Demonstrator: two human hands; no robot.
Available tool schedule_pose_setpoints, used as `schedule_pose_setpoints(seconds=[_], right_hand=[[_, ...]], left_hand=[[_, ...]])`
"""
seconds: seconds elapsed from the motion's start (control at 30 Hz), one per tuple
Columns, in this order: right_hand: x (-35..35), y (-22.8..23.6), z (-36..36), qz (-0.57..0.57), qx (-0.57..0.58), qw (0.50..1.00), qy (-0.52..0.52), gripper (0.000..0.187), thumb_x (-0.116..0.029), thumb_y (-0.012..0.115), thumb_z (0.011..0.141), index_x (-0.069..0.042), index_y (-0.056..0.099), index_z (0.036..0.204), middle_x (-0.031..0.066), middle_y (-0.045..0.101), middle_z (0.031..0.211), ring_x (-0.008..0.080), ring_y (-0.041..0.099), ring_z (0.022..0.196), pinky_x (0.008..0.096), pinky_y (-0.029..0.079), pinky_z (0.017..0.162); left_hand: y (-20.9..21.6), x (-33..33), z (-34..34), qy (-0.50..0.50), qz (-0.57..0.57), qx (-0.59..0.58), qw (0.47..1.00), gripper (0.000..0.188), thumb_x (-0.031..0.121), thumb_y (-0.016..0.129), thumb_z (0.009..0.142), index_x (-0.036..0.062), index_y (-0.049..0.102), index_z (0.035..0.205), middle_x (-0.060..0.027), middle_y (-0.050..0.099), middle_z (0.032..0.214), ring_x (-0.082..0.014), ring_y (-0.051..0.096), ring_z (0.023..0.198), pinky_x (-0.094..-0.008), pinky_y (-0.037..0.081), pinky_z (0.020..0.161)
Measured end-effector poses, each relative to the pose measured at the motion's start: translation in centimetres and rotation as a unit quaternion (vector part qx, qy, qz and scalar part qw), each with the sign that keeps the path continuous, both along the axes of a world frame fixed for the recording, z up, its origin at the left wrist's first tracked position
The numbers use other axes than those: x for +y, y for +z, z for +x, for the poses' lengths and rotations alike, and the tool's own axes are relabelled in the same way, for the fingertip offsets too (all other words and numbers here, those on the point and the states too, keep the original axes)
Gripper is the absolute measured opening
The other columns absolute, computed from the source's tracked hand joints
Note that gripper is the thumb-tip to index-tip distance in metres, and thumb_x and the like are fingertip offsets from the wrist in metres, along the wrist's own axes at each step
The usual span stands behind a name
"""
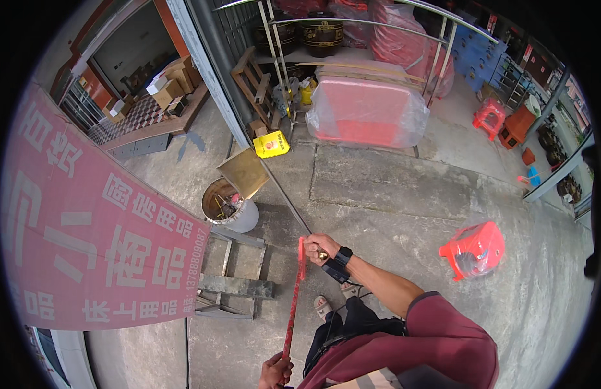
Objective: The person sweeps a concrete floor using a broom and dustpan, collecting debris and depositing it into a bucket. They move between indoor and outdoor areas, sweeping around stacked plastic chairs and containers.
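Observation:
My right hand [321, 249] is closed around the end of a grey metal pole [286, 199]. At the pole's far end, a flat, brownish dustpan [244, 172] tilts over the rim of a white bucket [246, 216]. Mixed litter [226, 206] shows inside the bucket. Low in the view, my left hand [274, 371] is wrapped round a red patterned stick [291, 318]. That stick runs up to a brighter red end beside my right hand; I cannot tell whether the right fingers also grip it.
A metal frame [239, 286] stands near the bucket, below a large pink banner [112, 227]. A yellow bag [271, 144] lies beyond the dustpan. Red stools [474, 249] in plastic are at the right, and a plastic-wrapped pink panel [368, 110] leans on a railing ahead.

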State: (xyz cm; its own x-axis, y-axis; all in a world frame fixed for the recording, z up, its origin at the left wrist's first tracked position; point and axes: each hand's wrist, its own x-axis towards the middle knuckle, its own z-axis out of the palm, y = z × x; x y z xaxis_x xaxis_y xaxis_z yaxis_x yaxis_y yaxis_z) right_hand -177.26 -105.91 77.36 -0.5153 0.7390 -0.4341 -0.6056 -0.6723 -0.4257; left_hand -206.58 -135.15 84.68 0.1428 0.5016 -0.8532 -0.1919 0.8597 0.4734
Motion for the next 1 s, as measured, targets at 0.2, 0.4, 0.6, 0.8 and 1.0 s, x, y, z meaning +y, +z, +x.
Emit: schedule_pose_setpoints(seconds=[0.2, 0.4, 0.6, 0.8, 1.0], right_hand=[[-7.3, 1.1, 10.1, -0.056, 0.125, 0.982, -0.129, 0.034, -0.025, 0.052, 0.104, -0.018, 0.048, 0.071, -0.0073, 0.047, 0.057, 0.0059, 0.046, 0.048, 0.0222, 0.037, 0.038], [-14.8, -2.9, 19.2, -0.151, 0.184, 0.939, -0.249, 0.036, -0.017, 0.059, 0.098, -0.017, 0.046, 0.064, -0.0033, 0.053, 0.059, 0.0103, 0.052, 0.05, 0.0229, 0.047, 0.045], [-22.6, -8.3, 29.6, -0.225, 0.328, 0.847, -0.353, 0.033, -0.008, 0.058, 0.086, -0.013, 0.049, 0.054, 0.0008, 0.053, 0.058, 0.0142, 0.057, 0.058, 0.0271, 0.052, 0.053], [-26.6, -10.7, 38.8, -0.202, 0.379, 0.8, -0.42, 0.032, -0.007, 0.059, 0.085, -0.011, 0.051, 0.055, 0.0023, 0.054, 0.058, 0.0162, 0.059, 0.06, 0.0293, 0.055, 0.057], [-27.8, -10.1, 45.0, -0.137, 0.488, 0.76, -0.407, 0.03, -0.008, 0.059, 0.087, -0.009, 0.051, 0.058, 0.0016, 0.055, 0.06, 0.0149, 0.057, 0.061, 0.0278, 0.057, 0.06]], left_hand=[[1.5, 5.2, 1.8, -0.124, 0.012, 0.068, 0.99, 0.013, 0.013, 0.058, 0.096, 0.0019, 0.056, 0.103, -0.0043, 0.057, 0.076, -0.008, 0.048, 0.048, -0.0211, 0.035, 0.035], [-0.8, 10.8, 6.1, -0.188, 0.044, 0.029, 0.981, 0.01, 0.013, 0.059, 0.097, 0.004, 0.056, 0.101, -0.0046, 0.059, 0.073, -0.0095, 0.049, 0.048, -0.0234, 0.037, 0.037], [-2.3, 14.7, 14.8, -0.239, 0.037, 0.022, 0.97, 0.01, 0.013, 0.059, 0.097, 0.0048, 0.057, 0.102, -0.0044, 0.059, 0.073, -0.0099, 0.05, 0.05, -0.0241, 0.038, 0.039], [-1.3, 18.1, 27.1, -0.298, 0.065, -0.026, 0.952, 0.013, 0.014, 0.059, 0.098, 0.0044, 0.056, 0.107, -0.0046, 0.058, 0.073, -0.0092, 0.049, 0.05, -0.0241, 0.038, 0.039], [0.7, 21.0, 37.6, -0.341, 0.074, 0.013, 0.937, 0.019, 0.012, 0.061, 0.095, 0.0016, 0.06, 0.11, -0.0037, 0.059, 0.074, -0.0079, 0.05, 0.048, -0.0236, 0.038, 0.037]])
